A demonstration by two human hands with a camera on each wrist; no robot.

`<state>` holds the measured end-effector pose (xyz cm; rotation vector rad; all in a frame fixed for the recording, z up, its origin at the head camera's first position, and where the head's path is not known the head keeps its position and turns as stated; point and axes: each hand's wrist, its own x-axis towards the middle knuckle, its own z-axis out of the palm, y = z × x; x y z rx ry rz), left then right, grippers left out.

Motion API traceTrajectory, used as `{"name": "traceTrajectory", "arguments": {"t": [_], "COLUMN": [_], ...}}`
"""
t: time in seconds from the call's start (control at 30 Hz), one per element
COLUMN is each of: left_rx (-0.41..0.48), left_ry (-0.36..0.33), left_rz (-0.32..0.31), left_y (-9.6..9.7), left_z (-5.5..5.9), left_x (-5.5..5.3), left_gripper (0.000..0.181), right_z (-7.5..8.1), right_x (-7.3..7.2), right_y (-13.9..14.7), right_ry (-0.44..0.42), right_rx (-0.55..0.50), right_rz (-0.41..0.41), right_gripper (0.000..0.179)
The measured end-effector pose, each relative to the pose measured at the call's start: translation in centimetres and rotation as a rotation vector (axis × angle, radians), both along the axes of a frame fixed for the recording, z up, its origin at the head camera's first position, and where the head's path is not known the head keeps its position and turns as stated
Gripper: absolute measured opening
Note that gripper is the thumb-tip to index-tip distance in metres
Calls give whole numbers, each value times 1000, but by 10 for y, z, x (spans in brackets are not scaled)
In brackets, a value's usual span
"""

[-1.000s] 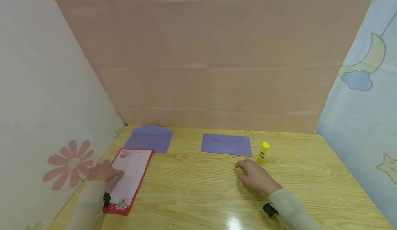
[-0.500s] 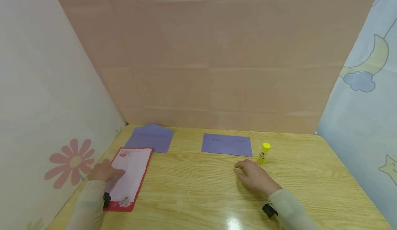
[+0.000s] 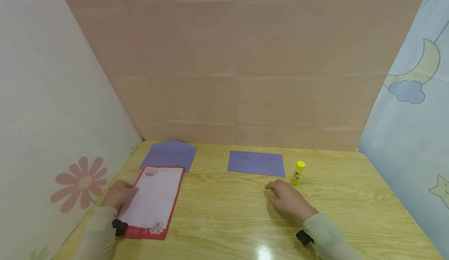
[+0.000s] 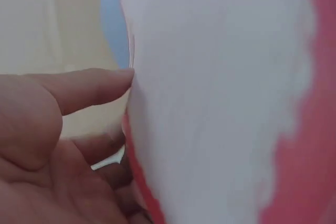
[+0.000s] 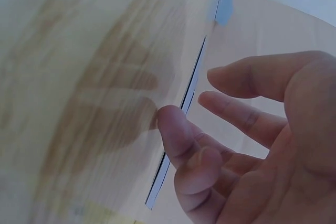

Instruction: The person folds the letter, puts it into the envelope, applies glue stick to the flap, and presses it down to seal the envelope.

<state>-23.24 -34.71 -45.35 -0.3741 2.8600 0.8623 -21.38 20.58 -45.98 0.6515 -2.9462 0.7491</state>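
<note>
My left hand (image 3: 120, 195) pinches the left edge of a sheet of letter paper (image 3: 156, 197) at the table's left. The sheet is pale pink with a red border and a flower print at its near end. In the left wrist view the thumb (image 4: 100, 85) meets the edge of the letter paper (image 4: 210, 98), which bends there; the other fingers are partly hidden behind it. My right hand (image 3: 290, 199) holds nothing and rests low over the table, fingers loosely bent, also seen in the right wrist view. Just beyond it stands a yellow glue stick (image 3: 298, 172).
A purple envelope (image 3: 172, 154) with its flap raised lies at the back left, its near side overlapped by the letter paper. Another purple envelope (image 3: 256, 163) lies at the back centre. Walls (image 3: 231, 65) enclose the wooden table (image 3: 238, 209) on three sides.
The left hand has gone from lying on the letter paper to its left edge, and the paper has shifted right. The right hand has stayed put.
</note>
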Motion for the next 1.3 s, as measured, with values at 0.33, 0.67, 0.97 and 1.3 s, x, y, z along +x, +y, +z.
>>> {"name": "traceTrajectory", "arguments": {"t": [0.33, 0.67, 0.97, 1.3], "left_rx": [159, 397, 479, 613], "left_ry": [76, 137, 115, 58], "left_rz": [-113, -166, -238, -368], "left_y": [27, 72, 112, 151], "left_z": [11, 14, 12, 5], "left_x": [0, 0, -3, -7], "left_gripper": [33, 36, 39, 35], "right_z": [-1, 2, 0, -5], "right_x": [-2, 2, 2, -3], "right_y": [0, -3, -4, -10], "right_ry": [-6, -11, -9, -62], "right_rx": [-6, -6, 6, -73], "right_rz": [4, -6, -2, -27], "right_gripper": [26, 26, 26, 33]}}
